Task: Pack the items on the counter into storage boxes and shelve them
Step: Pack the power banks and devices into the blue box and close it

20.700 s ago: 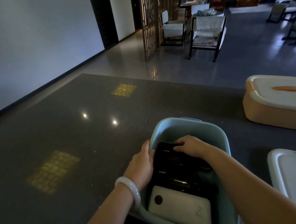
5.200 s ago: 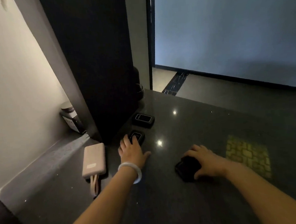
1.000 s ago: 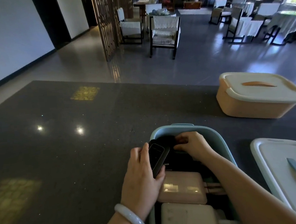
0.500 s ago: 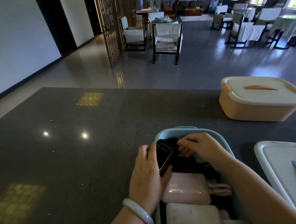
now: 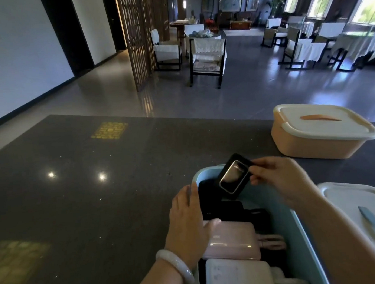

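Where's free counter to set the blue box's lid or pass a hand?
Bare counter left of the blue box, up to the far edge. A narrower strip between it and the orange box. Crowded: inside the blue box, both hands there; white lid on the right.

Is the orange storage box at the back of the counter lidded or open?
Lidded. The orange box wears its white lid flat across the rim, handle on top.

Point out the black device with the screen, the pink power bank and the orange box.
black device (image 5: pixel 233 176): head view, on its glossy screen.
pink power bank (image 5: pixel 233 238): head view, on its top face.
orange box (image 5: pixel 311 144): head view, on its front wall.
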Demonstrator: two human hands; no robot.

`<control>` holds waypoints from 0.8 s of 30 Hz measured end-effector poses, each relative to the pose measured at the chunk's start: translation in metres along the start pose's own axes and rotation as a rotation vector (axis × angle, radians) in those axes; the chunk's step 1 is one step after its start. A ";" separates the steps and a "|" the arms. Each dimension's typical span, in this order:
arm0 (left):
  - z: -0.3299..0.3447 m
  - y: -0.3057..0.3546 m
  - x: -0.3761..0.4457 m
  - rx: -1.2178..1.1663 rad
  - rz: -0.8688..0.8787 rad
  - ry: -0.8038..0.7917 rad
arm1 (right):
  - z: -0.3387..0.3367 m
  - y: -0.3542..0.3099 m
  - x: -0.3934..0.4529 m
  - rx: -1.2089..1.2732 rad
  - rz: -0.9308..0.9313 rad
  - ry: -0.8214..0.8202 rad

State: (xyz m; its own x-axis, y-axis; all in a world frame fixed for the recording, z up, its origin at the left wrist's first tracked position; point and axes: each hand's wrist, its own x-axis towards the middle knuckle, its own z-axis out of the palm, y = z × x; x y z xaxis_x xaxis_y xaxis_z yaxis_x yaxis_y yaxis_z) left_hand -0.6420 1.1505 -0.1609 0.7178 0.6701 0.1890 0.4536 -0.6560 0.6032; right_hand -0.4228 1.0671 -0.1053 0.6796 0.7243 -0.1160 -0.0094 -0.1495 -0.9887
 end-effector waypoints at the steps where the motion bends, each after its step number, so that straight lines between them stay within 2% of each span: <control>1: 0.002 -0.002 -0.001 -0.039 -0.016 -0.019 | -0.008 0.001 0.006 -0.082 -0.043 0.036; 5: 0.010 -0.005 0.001 -0.108 -0.106 -0.074 | -0.015 0.016 0.027 -0.413 -0.076 0.058; 7: 0.011 -0.007 0.003 -0.170 -0.140 -0.088 | -0.009 0.025 0.032 -0.469 -0.040 0.032; 15: 0.012 -0.009 0.002 -0.198 -0.162 -0.090 | 0.018 0.046 0.037 -0.448 0.134 -0.077; 24: 0.017 -0.013 0.001 -0.203 -0.145 -0.066 | 0.017 0.066 0.042 -0.361 0.234 0.047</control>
State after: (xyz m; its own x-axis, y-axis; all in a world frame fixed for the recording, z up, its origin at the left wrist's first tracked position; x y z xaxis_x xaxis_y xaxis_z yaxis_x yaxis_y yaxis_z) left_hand -0.6388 1.1540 -0.1817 0.6891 0.7235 0.0424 0.4437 -0.4674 0.7646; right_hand -0.4073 1.0988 -0.1770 0.7221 0.6131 -0.3205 0.0846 -0.5380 -0.8387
